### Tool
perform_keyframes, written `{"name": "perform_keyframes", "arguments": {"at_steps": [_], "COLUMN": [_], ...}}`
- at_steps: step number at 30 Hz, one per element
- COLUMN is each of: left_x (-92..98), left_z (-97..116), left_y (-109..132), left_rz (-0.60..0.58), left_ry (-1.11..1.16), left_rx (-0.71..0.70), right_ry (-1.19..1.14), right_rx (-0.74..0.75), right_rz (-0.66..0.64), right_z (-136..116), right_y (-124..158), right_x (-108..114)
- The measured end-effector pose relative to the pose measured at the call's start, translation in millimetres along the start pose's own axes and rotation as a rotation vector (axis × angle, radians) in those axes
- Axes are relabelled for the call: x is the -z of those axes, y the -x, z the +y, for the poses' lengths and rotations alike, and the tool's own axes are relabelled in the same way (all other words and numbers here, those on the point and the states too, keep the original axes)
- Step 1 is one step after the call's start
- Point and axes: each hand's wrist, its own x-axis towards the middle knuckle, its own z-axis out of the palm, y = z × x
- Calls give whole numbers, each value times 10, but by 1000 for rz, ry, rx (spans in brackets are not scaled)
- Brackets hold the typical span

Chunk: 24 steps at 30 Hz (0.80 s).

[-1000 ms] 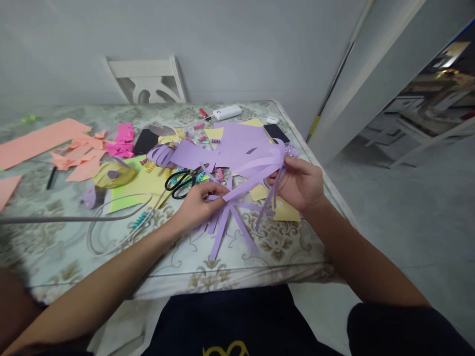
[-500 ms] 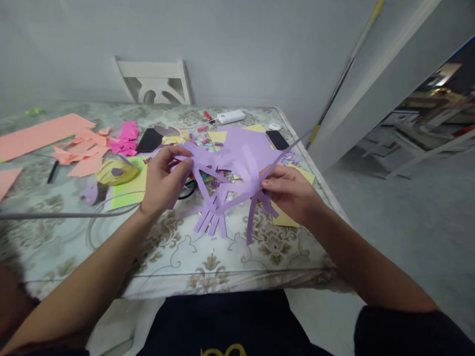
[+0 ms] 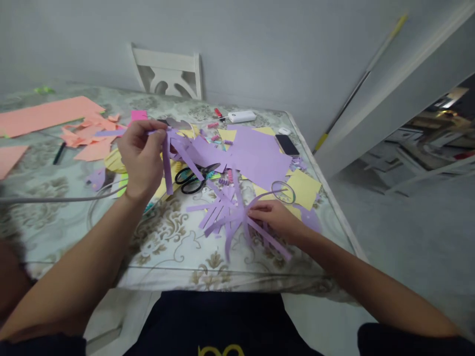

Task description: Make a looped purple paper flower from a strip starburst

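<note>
Raised over the middle left of the table, my left hand (image 3: 143,153) pinches purple paper strips (image 3: 168,170) that hang down and stick out to both sides. My right hand (image 3: 276,220), lower and to the right, grips the centre of a star-shaped bunch of purple strips (image 3: 237,216) between thumb and fingers. More cut strips (image 3: 215,207) lie on the tablecloth just behind that bunch. Between the hands rest black-handled scissors (image 3: 193,180). A large purple sheet (image 3: 256,153) lies beyond my right hand, and a tape roll (image 3: 284,192) sits close to it.
Yellow paper (image 3: 306,190) and a phone (image 3: 287,145) lie at the right edge. A white power bank (image 3: 242,116) is at the back. Salmon paper (image 3: 48,116) and a dark pen (image 3: 59,153) are on the left. A grey cable (image 3: 55,200) crosses the left side. Beyond stands a white chair (image 3: 166,62).
My left hand has moved left and up with strips, uncovering the scissors. My right hand has come lower and nearer, holding the star-shaped bunch. The view has shifted slightly.
</note>
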Motion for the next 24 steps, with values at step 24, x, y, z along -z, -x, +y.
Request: {"name": "perform_keyframes", "arguments": {"at_steps": [24], "left_x": [-87], "left_z": [34], "left_y": [135], "left_rz": [-114], "left_ry": [23], "left_rx": [49], "right_ry": [679], "right_rx": [197], "right_rz": [-4], "right_z": [-86], "right_y": [98], "right_x": [199]}}
